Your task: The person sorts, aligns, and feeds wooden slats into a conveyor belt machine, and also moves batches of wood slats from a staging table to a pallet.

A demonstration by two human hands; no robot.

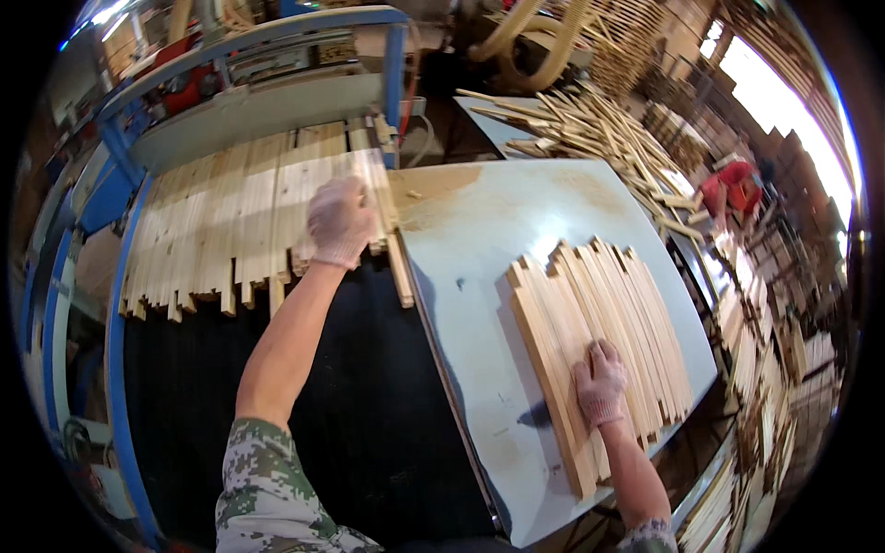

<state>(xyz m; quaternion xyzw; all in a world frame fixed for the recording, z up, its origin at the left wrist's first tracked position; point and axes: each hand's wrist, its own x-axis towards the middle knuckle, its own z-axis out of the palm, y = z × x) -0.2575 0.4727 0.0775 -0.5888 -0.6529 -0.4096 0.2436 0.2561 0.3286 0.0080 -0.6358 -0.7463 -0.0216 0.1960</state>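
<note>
My left hand (341,221), in a pale knit glove, is over the near right part of a row of wooden strips (207,217) on the machine's black belt (369,396). Its fingers are curled, and what they hold, if anything, is hidden. Just right of it, one strip (399,272) sticks out toward me past the others. On the grey-blue table (470,323) at the right rests a batch of loose wooden strips (618,295), side by side with uneven ends. My right hand (604,380), gloved too, has its thumb and fingers closed on a strip in that batch.
A blue frame (258,35) with a pale crossbar spans the belt's far end. Scattered sticks (608,138) cover a surface beyond the table. A person in red (736,189) bends at the far right, near long piles of wood (756,415). Ribbed hoses (553,41) hang behind.
</note>
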